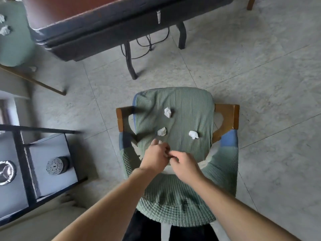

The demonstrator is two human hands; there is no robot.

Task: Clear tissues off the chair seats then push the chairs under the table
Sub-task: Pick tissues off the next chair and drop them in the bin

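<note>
A chair with a green knit cover (189,108) and wooden arms stands just below me, facing the table (97,37). Three crumpled white tissues lie on its seat: one far (167,112), one at the middle left (161,131) and one at the right (193,134). My left hand (155,156) hovers over the seat's near part with its fingers curled, and a white scrap of tissue (160,141) pokes out at its fingertips. My right hand (185,166) is beside it with curled fingertips touching the left hand. What those fingers pinch is hidden.
A second green chair (15,42) at the top left carries two tissues (4,30). Table legs (130,65) and cables (147,44) stand between chair and table. A dark shelf (22,164) with a metal ashtray (7,172) is on the left.
</note>
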